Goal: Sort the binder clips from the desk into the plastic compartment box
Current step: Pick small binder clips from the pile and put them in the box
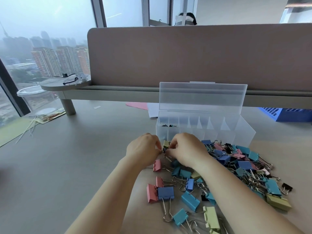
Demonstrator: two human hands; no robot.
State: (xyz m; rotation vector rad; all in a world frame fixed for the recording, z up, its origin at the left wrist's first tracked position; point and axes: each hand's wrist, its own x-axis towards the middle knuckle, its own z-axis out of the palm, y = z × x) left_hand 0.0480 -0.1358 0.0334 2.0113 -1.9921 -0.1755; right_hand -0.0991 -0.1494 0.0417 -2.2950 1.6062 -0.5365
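Note:
A clear plastic compartment box (243, 132) stands open on the desk, lid upright; a few small dark clips (166, 125) lie in its left compartments. A big heap of coloured binder clips (236, 164) spreads in front of it and to the right. My left hand (143, 149) and my right hand (187, 149) meet just before the box's left end, fingertips pinching a small black clip (164, 150) between them. A yellow-green clip (166, 144) sits right behind the fingers. My right forearm covers part of the heap.
A pink desk divider (185, 56) and a raised shelf (118, 94) close off the back. Papers (145, 107) lie left of the box, a blue basket (290, 114) at the right. A clear plastic cup (38, 102) stands far left by the window. A person sits behind the divider.

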